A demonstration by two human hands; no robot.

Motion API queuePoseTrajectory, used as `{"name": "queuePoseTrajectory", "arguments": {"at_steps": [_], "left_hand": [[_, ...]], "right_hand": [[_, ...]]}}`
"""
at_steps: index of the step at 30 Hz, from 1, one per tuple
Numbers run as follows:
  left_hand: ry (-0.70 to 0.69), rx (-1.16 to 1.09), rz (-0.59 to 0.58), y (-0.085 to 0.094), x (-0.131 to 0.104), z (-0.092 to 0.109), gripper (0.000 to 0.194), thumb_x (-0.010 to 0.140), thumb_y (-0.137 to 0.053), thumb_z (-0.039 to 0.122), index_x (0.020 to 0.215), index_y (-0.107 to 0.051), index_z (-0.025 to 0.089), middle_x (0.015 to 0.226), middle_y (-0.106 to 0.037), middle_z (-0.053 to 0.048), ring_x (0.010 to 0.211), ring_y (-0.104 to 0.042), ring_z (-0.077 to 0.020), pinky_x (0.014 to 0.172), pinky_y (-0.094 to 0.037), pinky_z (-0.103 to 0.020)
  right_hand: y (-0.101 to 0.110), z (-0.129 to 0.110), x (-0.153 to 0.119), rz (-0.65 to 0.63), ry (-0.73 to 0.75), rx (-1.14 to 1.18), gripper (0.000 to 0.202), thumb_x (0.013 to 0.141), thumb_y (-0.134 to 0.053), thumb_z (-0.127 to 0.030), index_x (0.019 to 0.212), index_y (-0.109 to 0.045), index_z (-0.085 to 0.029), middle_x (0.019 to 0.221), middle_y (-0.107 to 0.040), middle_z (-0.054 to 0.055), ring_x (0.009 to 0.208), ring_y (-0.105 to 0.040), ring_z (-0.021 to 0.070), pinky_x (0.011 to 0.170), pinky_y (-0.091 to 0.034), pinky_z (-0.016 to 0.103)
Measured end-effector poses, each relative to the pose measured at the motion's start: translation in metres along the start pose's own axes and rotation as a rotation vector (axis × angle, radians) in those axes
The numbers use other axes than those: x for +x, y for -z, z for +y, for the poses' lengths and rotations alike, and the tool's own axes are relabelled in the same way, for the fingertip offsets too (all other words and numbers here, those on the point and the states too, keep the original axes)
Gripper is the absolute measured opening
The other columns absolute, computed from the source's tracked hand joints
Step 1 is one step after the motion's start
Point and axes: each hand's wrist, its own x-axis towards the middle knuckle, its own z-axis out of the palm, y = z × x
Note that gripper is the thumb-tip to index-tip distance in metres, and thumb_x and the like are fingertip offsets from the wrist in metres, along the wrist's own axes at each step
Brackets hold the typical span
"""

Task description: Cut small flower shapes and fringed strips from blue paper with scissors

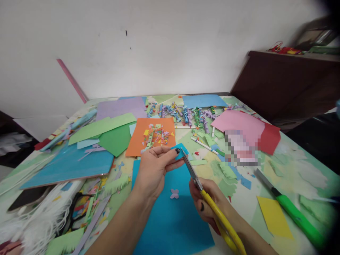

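My left hand [156,168] pinches a small piece of blue paper [182,148] between thumb and fingers, above the table. In my right hand [208,198] is a pair of scissors with yellow handles [221,221]. Their blades point up and left and meet the blue piece at its lower right edge; whether they have cut into it I cannot make out. Beneath both hands lies a large blue sheet [170,223], with a small lilac paper butterfly [174,193] on it.
An orange sheet [132,141] bears small paper scraps. Behind it are rolled, fringed paper pieces [187,115]. A green-handled knife [294,216] and a yellow paper [276,216] lie at right. White string [47,219], glasses [75,210] and a phone [29,198] are at left.
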Motion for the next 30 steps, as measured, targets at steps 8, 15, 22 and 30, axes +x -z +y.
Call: {"name": "queuePoseTrajectory", "arguments": {"at_steps": [8, 15, 22, 30], "left_hand": [[0.006, -0.001, -0.011, -0.001, 0.000, 0.001, 0.012, 0.063, -0.076, 0.015, 0.063, -0.065, 0.010, 0.065, -0.069, -0.004, 0.069, -0.071, -0.0214, 0.064, -0.059, -0.028], [0.008, 0.000, 0.010, -0.001, 0.002, 0.000, 0.013, 0.061, -0.077, 0.015, 0.060, -0.065, 0.010, 0.061, -0.067, -0.003, 0.065, -0.070, -0.0195, 0.061, -0.059, -0.027], [0.002, 0.020, 0.006, -0.001, 0.000, 0.000, 0.013, 0.062, -0.077, 0.016, 0.061, -0.065, 0.010, 0.062, -0.068, -0.004, 0.066, -0.070, -0.0201, 0.063, -0.059, -0.029], [0.001, 0.017, 0.003, 0.000, 0.001, -0.001, 0.012, 0.062, -0.076, 0.015, 0.062, -0.065, 0.010, 0.064, -0.069, -0.004, 0.067, -0.070, -0.0201, 0.064, -0.059, -0.029]], "right_hand": [[0.000, 0.002, -0.002, 0.014, 0.015, -0.052, 0.042, 0.076, -0.067, -0.048, 0.069, -0.036, -0.021, 0.057, -0.029, -0.009, 0.038, -0.021, 0.0026, 0.032, -0.017, 0.016], [0.009, 0.014, 0.004, -0.095, 0.047, -0.014, 0.039, 0.077, -0.067, -0.044, 0.070, -0.035, -0.022, 0.050, -0.028, -0.012, 0.030, -0.029, 0.0041, 0.030, -0.019, 0.017], [0.004, 0.004, 0.001, -0.017, 0.027, -0.005, 0.037, 0.076, -0.067, -0.043, 0.070, -0.037, -0.021, 0.052, -0.029, -0.011, 0.037, -0.025, 0.0041, 0.033, -0.018, 0.017], [0.001, 0.001, 0.000, -0.022, 0.000, -0.026, 0.041, 0.077, -0.066, -0.047, 0.069, -0.035, -0.021, 0.053, -0.028, -0.011, 0.036, -0.022, 0.0029, 0.034, -0.015, 0.019]]}}
